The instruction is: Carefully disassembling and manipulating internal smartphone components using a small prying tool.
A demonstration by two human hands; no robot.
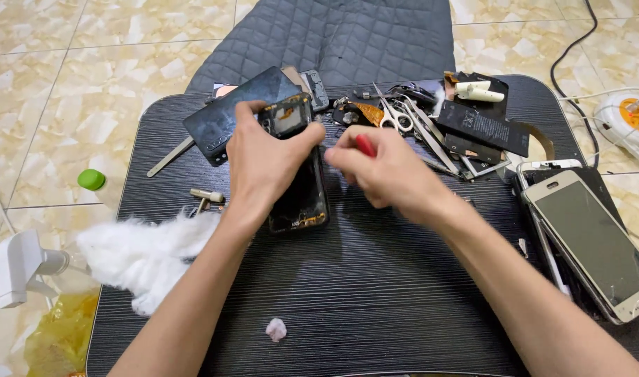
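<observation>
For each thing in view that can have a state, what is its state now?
Left hand: grips the opened phone at its top.
Opened phone: back off, insides exposed, lying on the table.
Right hand: closed on a red-handled tool.
Gold phone: lying face up, screen dark.
Scissors: closed.
Green-capped bottle: capped.

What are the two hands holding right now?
Left hand: closed on the opened phone, holding it against the table.
Right hand: closed on a red-handled tool.

Opened black phone [302, 195] flat on table — red-handled tool [365, 145] above.
</observation>
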